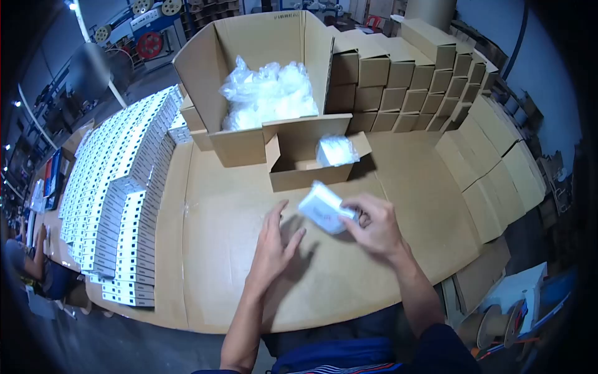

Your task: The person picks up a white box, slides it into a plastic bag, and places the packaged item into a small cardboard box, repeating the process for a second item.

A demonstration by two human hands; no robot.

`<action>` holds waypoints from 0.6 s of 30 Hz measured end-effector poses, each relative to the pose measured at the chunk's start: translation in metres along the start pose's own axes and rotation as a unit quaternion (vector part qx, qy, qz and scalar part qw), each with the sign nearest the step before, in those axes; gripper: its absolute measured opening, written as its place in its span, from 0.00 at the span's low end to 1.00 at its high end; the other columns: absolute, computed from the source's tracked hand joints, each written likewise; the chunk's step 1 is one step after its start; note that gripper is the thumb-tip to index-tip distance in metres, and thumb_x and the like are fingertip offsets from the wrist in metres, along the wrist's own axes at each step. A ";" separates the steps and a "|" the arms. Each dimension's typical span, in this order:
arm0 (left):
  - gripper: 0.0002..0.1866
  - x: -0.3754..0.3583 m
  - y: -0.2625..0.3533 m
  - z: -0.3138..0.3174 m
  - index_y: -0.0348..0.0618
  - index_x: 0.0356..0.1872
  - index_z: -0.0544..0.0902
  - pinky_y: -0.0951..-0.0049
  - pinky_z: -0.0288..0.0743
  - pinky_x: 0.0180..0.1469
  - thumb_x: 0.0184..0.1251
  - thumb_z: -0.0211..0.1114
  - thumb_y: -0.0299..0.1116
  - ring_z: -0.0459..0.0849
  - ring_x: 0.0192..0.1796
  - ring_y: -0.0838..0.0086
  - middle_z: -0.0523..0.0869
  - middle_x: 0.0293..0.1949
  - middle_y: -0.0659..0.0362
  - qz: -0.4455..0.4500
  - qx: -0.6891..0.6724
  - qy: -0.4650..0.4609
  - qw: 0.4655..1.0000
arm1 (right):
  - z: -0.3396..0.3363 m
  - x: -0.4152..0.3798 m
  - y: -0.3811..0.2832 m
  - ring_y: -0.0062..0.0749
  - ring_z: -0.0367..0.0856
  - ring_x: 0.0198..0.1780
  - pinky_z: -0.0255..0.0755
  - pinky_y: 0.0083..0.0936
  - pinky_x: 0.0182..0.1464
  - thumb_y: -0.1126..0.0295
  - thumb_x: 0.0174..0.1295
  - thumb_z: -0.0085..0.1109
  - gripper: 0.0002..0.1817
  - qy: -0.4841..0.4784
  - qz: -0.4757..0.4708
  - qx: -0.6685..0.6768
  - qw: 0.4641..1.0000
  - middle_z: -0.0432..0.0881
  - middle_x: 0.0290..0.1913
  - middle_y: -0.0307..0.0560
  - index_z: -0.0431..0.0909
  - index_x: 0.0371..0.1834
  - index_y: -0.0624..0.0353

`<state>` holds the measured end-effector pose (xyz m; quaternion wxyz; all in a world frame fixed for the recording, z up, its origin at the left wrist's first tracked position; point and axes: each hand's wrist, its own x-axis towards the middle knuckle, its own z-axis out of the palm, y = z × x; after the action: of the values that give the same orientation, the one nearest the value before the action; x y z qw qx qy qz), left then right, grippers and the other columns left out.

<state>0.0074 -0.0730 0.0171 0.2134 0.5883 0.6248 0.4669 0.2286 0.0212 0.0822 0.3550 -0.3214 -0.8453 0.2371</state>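
Between the thumb and fingers of my right hand (374, 223) is a small white plastic-wrapped packet (322, 207), held tilted above the table. My left hand (274, 246) is to the left of it, fingers apart and holding nothing. Just beyond the hands stands an open small cardboard box (311, 179), its flaps spread. Inside its right end sits another clear-wrapped white packet (336, 151). Behind that, a large open carton (243, 146) holds a heap of clear plastic-wrapped packets (271, 93).
Stacks of white printed boxes (118, 187) line the left side of the cardboard-covered table (218, 274). Brown cardboard boxes (398, 81) are piled at the back right, with more brown boxes (498, 168) along the right edge. A person's arm (38, 249) shows at far left.
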 end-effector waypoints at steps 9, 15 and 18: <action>0.29 0.094 -0.021 0.020 0.32 0.68 0.71 0.56 0.75 0.67 0.67 0.67 0.26 0.78 0.65 0.49 0.78 0.62 0.43 0.229 0.226 0.023 0.947 | 0.045 0.084 0.035 0.40 0.87 0.32 0.82 0.30 0.28 0.79 0.62 0.71 0.11 0.263 -0.020 -0.007 0.965 0.84 0.42 0.53 0.81 0.46 0.65; 0.26 0.115 -0.036 0.034 0.34 0.65 0.72 0.50 0.69 0.66 0.67 0.67 0.27 0.78 0.56 0.46 0.81 0.54 0.43 0.201 0.264 -0.015 0.943 | 0.070 0.094 0.063 0.59 0.85 0.39 0.80 0.46 0.40 0.77 0.61 0.71 0.11 0.226 -0.033 -0.094 0.969 0.83 0.41 0.58 0.82 0.45 0.63; 0.21 0.113 -0.031 0.030 0.38 0.58 0.74 0.48 0.68 0.66 0.65 0.68 0.25 0.77 0.58 0.46 0.81 0.52 0.44 0.188 0.226 -0.035 0.955 | 0.075 0.096 0.071 0.59 0.85 0.38 0.79 0.48 0.40 0.75 0.61 0.72 0.09 0.195 -0.016 -0.131 0.972 0.82 0.38 0.57 0.82 0.41 0.62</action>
<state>-0.0089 0.0471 0.0090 0.0050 0.7436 0.5847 0.3242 0.1468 0.1245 0.0326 0.4716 -0.3913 -0.7886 0.0515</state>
